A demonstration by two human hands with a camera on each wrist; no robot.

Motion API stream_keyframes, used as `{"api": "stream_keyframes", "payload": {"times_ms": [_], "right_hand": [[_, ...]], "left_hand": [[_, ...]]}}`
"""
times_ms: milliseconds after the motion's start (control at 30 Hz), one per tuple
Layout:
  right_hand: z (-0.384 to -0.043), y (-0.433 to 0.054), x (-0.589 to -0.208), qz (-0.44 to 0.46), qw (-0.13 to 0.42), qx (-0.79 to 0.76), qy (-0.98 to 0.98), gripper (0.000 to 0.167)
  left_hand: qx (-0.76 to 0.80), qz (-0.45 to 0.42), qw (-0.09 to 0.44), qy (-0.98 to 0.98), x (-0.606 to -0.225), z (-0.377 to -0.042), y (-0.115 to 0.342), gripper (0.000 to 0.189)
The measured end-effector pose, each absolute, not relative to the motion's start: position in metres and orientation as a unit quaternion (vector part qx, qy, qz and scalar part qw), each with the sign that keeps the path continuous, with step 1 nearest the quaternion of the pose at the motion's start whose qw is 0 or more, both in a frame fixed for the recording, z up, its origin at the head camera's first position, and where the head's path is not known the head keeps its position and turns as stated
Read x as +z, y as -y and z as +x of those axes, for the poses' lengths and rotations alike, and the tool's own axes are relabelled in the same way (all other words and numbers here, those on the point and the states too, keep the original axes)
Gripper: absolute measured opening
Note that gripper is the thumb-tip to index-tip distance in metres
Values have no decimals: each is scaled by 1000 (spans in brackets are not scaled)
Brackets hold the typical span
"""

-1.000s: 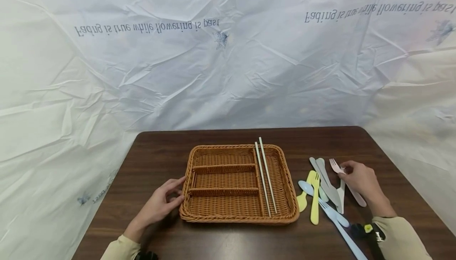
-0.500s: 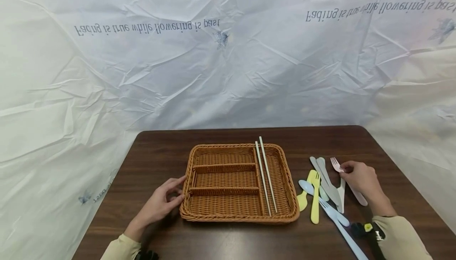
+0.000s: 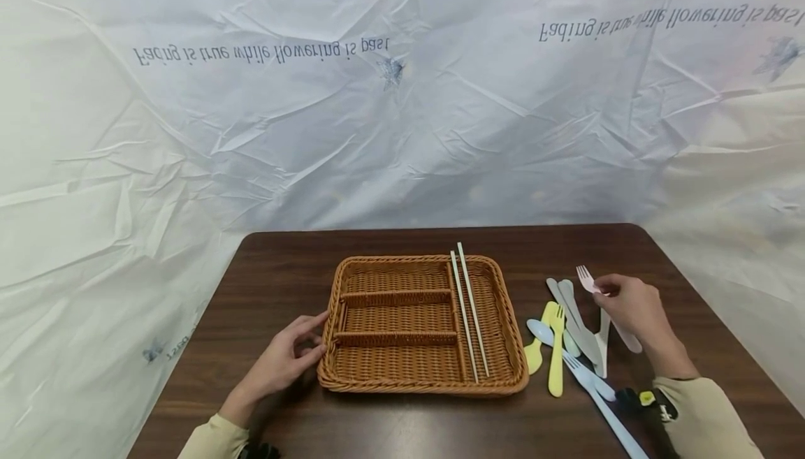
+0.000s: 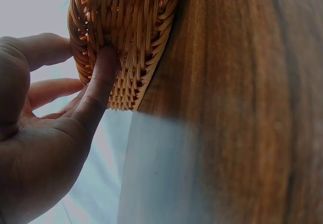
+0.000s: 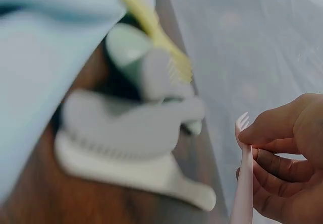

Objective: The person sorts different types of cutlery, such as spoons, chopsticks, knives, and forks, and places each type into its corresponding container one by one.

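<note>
Over the right part of the worktop (image 3: 402,424), your right hand (image 3: 636,309) pinches the pink fork (image 5: 244,176) near its neck, tines pointing away and leftward, its long axis slanting back to the handle at near right. Yellow, blue and grey cutlery (image 3: 556,365) lies beside it. Your left hand (image 3: 286,353) spreads thumb and fingers against the left edge of the wicker basket (image 3: 421,388). Behind the dark, wood-grained worktop hangs wrinkled, printed sheeting (image 3: 402,137).

Left of the pink fork (image 5: 245,178) gripped by the right hand (image 3: 636,311), grey utensils (image 3: 585,338) and a yellow fork (image 3: 556,361) obstruct the way to the basket (image 3: 421,386). Beyond the grip, the table (image 3: 566,249) offers free room.
</note>
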State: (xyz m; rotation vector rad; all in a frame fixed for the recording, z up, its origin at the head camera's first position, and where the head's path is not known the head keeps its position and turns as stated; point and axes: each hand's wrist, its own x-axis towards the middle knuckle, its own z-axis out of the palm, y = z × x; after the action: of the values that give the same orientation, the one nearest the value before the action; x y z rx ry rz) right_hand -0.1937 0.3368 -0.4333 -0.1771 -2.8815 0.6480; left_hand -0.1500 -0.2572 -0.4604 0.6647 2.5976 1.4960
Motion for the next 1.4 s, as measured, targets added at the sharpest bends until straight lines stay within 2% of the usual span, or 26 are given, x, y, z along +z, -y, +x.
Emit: {"api": "stream_keyframes", "payload": {"times_ms": [533,1400], "right_hand": [[-197,-293,-405,11,110,245,963,23],[-203,-211,-381,136,123,285,941,18]], "left_hand": [[501,230,29,-834,-459,-149,255,55],[499,240,14,-833,-466,-148,254,55]]}}
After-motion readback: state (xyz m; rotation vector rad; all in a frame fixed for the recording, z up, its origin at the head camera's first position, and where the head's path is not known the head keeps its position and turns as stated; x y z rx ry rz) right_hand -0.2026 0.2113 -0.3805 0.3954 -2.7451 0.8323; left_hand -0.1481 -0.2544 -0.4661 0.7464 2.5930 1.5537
